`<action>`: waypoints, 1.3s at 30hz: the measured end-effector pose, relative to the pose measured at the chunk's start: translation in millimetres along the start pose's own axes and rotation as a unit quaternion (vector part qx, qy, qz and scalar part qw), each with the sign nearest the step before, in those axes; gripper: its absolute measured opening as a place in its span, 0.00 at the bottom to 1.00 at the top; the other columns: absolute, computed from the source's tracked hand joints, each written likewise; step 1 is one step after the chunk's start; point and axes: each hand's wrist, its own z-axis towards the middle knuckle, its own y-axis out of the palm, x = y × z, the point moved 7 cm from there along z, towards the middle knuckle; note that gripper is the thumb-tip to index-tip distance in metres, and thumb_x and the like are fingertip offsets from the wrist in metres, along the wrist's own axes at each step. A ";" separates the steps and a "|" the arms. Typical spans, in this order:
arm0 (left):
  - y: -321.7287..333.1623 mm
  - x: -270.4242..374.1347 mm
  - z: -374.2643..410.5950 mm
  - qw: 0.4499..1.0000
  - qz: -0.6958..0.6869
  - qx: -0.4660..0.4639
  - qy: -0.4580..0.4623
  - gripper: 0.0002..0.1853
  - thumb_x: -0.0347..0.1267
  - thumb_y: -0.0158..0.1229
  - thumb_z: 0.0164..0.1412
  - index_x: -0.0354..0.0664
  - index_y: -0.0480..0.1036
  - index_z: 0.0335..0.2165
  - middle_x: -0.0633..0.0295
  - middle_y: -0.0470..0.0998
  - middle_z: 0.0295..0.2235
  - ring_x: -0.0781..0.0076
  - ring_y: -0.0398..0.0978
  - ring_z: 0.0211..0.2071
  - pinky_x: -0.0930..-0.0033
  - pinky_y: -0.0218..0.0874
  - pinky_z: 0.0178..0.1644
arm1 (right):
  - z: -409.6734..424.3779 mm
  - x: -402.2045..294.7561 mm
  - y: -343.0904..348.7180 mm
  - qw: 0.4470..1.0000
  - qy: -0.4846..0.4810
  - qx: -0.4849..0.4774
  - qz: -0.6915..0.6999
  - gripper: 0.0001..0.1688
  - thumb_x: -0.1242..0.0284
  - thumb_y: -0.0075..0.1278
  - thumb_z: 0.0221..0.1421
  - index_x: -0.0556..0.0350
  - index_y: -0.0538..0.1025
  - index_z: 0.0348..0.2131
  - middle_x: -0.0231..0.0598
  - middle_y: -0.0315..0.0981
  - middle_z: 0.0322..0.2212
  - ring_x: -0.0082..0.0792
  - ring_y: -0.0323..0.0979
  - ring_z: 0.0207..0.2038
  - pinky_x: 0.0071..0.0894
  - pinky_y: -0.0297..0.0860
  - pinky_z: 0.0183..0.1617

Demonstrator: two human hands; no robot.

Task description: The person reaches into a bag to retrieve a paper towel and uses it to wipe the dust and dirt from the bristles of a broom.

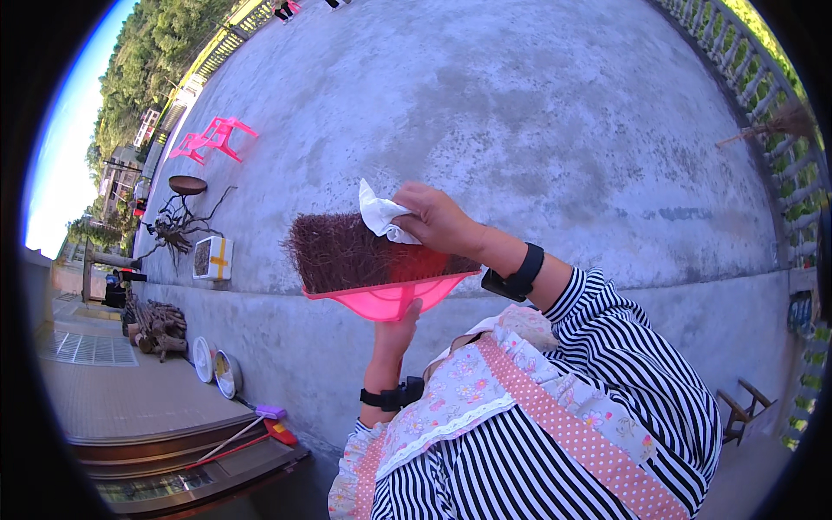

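Note:
A broom head (390,286) with a pink plastic base and dense dark-brown bristles (335,253) is held up in front of me, bristles pointing away. My left hand (396,331) grips it from below, around the neck of the pink base; the fingers are partly hidden behind it. Pinched in my right hand (432,218) is a crumpled white tissue or cloth (380,211), which lies against the upper edge of the bristles. Reddish bristles show just below that hand.
Pink plastic chairs (221,136), a branching root (175,227), a white foam box (213,258) and stacked logs (156,328) stand to the left. Another broom (270,413) leans by the doorway. A balustrade (747,65) edges the concrete yard at right.

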 end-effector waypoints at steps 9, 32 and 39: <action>13.2 2.2 4.6 0.999 -0.019 0.003 0.032 0.12 0.32 0.60 0.56 0.35 0.72 0.35 0.65 0.72 0.28 0.77 0.68 0.28 0.72 0.62 0.32 | -21.4 67.1 5.2 0.943 0.232 0.168 0.168 0.12 0.79 0.49 0.53 0.60 0.73 0.39 0.40 0.74 0.30 0.33 0.70 0.30 0.31 0.66 0.35; -20.7 -29.2 -3.9 0.991 -0.108 0.021 -0.080 0.10 0.37 0.58 0.59 0.41 0.71 0.30 0.69 0.67 0.16 0.84 0.58 0.12 0.79 0.47 0.14 | -89.0 161.6 -175.4 0.776 0.324 0.401 0.365 0.15 0.74 0.45 0.61 0.56 0.70 0.48 0.33 0.71 0.35 0.26 0.69 0.34 0.31 0.68 0.34; -20.5 -3.3 -11.8 0.992 -0.119 0.028 -0.030 0.18 0.44 0.53 0.61 0.41 0.71 0.25 0.70 0.61 0.10 0.82 0.56 0.10 0.79 0.45 0.14 | -59.0 96.7 -70.3 0.913 0.251 0.178 0.268 0.12 0.75 0.46 0.60 0.60 0.72 0.43 0.29 0.71 0.35 0.17 0.65 0.38 0.23 0.64 0.41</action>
